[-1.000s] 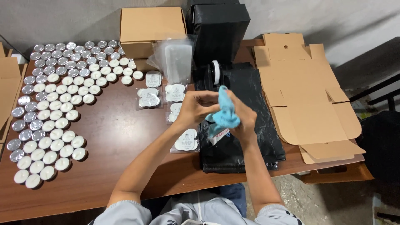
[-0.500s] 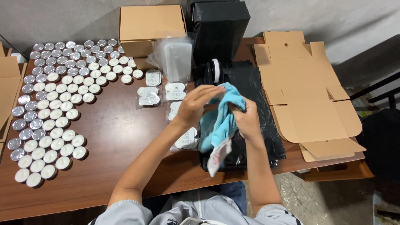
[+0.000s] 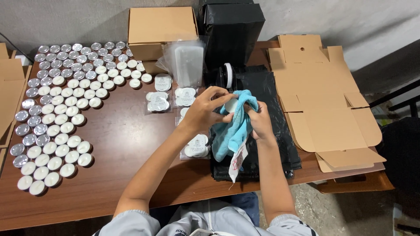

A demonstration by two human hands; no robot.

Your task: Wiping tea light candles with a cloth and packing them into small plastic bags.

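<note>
the left hand [image 3: 205, 109] is curling its fingers [image 3: 221, 94] narrowly around a small white tealight [image 3: 230, 105], pinching it at the edge, just in front of the tape roll [image 3: 227, 75]. the right hand [image 3: 261, 120] is pressing a light blue cloth [image 3: 236, 126] against that tealight, its fingers folding closed into the fabric so that the tips are hidden. the cloth is hanging down from both hands toward the person, with a white tag [image 3: 238, 159] dangling at its lower end. both hands are hovering above a stack of black plastic bags [image 3: 273, 109] lying on the brown bench [image 3: 127, 144], just in front of the tape roll. left of the tape roll, small clear packets of tealights [image 3: 157, 101] are lying on the bench, and one more packet [image 3: 196, 146] is sitting under the left wrist. far left of the tape roll, many loose tealights [image 3: 57, 113] are standing in curved rows. right of it, a flattened cardboard box [image 3: 323, 100] is lying open. behind and left of the tape roll, a closed cardboard box [image 3: 162, 30] is standing.
</note>
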